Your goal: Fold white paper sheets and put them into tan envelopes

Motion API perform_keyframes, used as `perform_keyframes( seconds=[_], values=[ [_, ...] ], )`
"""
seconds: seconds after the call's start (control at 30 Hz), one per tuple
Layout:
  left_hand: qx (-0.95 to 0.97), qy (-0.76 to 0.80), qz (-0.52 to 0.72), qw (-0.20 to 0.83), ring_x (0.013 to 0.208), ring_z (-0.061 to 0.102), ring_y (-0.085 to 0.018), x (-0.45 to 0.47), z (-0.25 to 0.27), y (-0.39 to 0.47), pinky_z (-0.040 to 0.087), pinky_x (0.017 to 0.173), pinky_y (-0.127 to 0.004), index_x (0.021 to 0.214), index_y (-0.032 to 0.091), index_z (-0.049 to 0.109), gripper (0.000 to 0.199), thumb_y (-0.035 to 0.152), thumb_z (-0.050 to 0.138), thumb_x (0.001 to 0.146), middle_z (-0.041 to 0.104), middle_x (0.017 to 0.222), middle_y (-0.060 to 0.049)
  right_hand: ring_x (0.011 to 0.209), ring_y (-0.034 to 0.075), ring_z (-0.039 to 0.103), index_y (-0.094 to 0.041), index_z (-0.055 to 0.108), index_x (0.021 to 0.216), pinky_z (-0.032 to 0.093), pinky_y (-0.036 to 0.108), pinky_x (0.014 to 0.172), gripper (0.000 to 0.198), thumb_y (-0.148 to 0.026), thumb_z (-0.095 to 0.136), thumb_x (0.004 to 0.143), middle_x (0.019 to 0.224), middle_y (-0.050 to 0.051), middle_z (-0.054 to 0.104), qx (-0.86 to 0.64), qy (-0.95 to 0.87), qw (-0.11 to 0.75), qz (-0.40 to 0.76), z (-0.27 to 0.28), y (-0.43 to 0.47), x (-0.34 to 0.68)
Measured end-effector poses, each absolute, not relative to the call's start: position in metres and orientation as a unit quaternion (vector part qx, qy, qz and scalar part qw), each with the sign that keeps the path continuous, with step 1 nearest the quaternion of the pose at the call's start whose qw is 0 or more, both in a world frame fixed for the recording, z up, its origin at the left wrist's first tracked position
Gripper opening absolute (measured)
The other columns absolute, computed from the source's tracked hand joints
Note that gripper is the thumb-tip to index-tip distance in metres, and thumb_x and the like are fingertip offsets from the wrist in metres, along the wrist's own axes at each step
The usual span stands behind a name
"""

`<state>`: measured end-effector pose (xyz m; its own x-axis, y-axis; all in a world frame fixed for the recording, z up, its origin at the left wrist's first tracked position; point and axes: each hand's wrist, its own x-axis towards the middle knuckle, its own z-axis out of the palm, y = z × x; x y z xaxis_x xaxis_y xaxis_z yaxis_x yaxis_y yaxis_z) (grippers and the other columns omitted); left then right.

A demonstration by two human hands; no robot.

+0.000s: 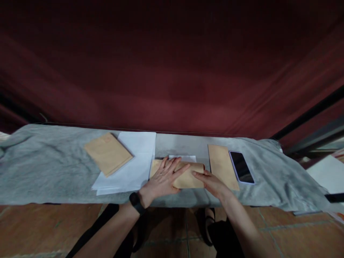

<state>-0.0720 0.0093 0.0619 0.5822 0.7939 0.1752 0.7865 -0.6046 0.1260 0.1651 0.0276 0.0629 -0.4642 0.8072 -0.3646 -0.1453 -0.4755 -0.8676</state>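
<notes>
A tan paper envelope (188, 181) lies in front of me on the grey cloth, its right part bent up from the surface. My left hand (168, 175) rests flat on it with the fingers spread. At its right end my right hand (211, 182) grips the envelope, thumb on top and the other fingers mostly hidden underneath. A strip of white paper (185, 158) shows just behind the envelope; the rest of it is covered.
To the left, several tan envelopes (107, 154) lie partly over white paper sheets (142, 157). On the right are another tan envelope (221, 166) and a phone (242, 167) beside it. Grey cloth (48, 161) covers the narrow table, and a dark red curtain (172, 82) hangs behind.
</notes>
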Motion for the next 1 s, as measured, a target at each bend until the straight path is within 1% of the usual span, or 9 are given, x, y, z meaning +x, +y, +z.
perform_keyframes(
  seconds=[0.2, 0.27, 0.33, 0.43, 0.57, 0.67, 0.73, 0.87, 1.0],
  values=[
    [0.883, 0.46, 0.095, 0.005, 0.142, 0.036, -0.035, -0.088, 0.076, 0.013, 0.019, 0.12, -0.056, 0.16, 0.034, 0.018, 0.099, 0.041, 0.073, 0.078, 0.037, 0.156, -0.011, 0.095, 0.024, 0.072, -0.019, 0.071, 0.095, 0.056, 0.035, 0.084, 0.044, -0.057, 0.078, 0.075, 0.097, 0.01, 0.077, -0.394, -0.386, 0.355, 0.755, 0.066, 0.041, 0.171],
    [0.872, 0.478, 0.103, -0.013, 0.14, 0.039, -0.034, -0.105, 0.083, 0.017, 0.021, 0.12, -0.055, 0.16, 0.031, 0.018, 0.098, 0.037, 0.071, 0.078, 0.041, 0.153, -0.013, 0.089, 0.022, 0.072, -0.019, 0.069, 0.099, 0.057, 0.035, 0.078, 0.047, -0.064, 0.066, 0.082, 0.1, 0.01, 0.076, -0.416, -0.427, 0.394, 0.7, 0.066, 0.051, 0.173],
    [0.854, 0.506, 0.113, -0.035, 0.14, 0.039, -0.034, -0.125, 0.088, 0.021, 0.018, 0.121, -0.055, 0.16, 0.026, 0.018, 0.098, 0.035, 0.07, 0.077, 0.043, 0.15, -0.015, 0.084, 0.021, 0.071, -0.02, 0.066, 0.103, 0.058, 0.034, 0.072, 0.049, -0.065, 0.051, 0.089, 0.102, 0.01, 0.074, -0.506, -0.512, 0.402, 0.566, 0.063, 0.062, 0.174],
    [0.824, 0.551, 0.122, -0.046, 0.14, 0.04, -0.035, -0.152, 0.088, 0.026, 0.015, 0.121, -0.06, 0.16, 0.024, 0.016, 0.101, 0.037, 0.07, 0.076, 0.046, 0.148, -0.016, 0.086, 0.025, 0.07, -0.017, 0.063, 0.1, 0.056, 0.037, 0.072, 0.043, -0.056, 0.051, 0.09, 0.097, 0.013, 0.072, -0.65, -0.609, 0.304, 0.339, 0.05, 0.072, 0.168],
    [0.812, 0.578, 0.074, 0.002, 0.141, 0.039, -0.035, -0.169, 0.077, 0.026, 0.016, 0.12, -0.061, 0.16, 0.025, 0.014, 0.106, 0.033, 0.072, 0.071, 0.046, 0.149, -0.015, 0.109, 0.037, 0.065, -0.014, 0.062, 0.1, 0.051, 0.044, 0.091, 0.038, -0.043, 0.073, 0.078, 0.108, 0.023, 0.069, -0.696, -0.628, 0.24, 0.252, 0.031, 0.068, 0.146],
    [0.8, 0.597, 0.043, 0.036, 0.142, 0.038, -0.036, -0.175, 0.073, 0.025, 0.017, 0.12, -0.06, 0.16, 0.027, 0.015, 0.107, 0.032, 0.071, 0.069, 0.044, 0.151, -0.013, 0.108, 0.036, 0.065, -0.012, 0.06, 0.106, 0.05, 0.042, 0.091, 0.04, -0.039, 0.074, 0.08, 0.112, 0.025, 0.068, -0.726, -0.636, 0.172, 0.197, 0.024, 0.062, 0.134],
    [0.796, 0.602, 0.042, 0.053, 0.142, 0.037, -0.035, -0.178, 0.072, 0.024, 0.017, 0.12, -0.059, 0.16, 0.028, 0.015, 0.107, 0.034, 0.071, 0.07, 0.043, 0.152, -0.012, 0.105, 0.034, 0.066, -0.014, 0.06, 0.102, 0.05, 0.039, 0.088, 0.034, -0.039, 0.071, 0.081, 0.107, 0.022, 0.07, -0.735, -0.635, 0.15, 0.184, 0.022, 0.062, 0.132],
    [0.794, 0.6, 0.057, 0.076, 0.142, 0.037, -0.034, -0.183, 0.074, 0.023, 0.017, 0.12, -0.058, 0.16, 0.03, 0.012, 0.108, 0.034, 0.07, 0.07, 0.043, 0.152, -0.011, 0.088, 0.026, 0.067, -0.023, 0.055, 0.082, 0.05, 0.034, 0.079, 0.014, -0.029, 0.067, 0.079, 0.086, 0.008, 0.069, -0.697, -0.619, 0.263, 0.249, 0.022, 0.07, 0.146],
    [0.798, 0.593, 0.072, 0.085, 0.142, 0.037, -0.035, -0.184, 0.07, 0.023, 0.018, 0.12, -0.059, 0.16, 0.03, 0.008, 0.112, 0.034, 0.071, 0.068, 0.042, 0.151, -0.012, 0.062, 0.018, 0.059, -0.025, 0.048, 0.078, 0.048, 0.029, 0.058, 0.017, -0.038, 0.057, 0.084, 0.069, 0.0, 0.058, -0.662, -0.588, 0.362, 0.29, 0.033, 0.082, 0.168]
  ],
)
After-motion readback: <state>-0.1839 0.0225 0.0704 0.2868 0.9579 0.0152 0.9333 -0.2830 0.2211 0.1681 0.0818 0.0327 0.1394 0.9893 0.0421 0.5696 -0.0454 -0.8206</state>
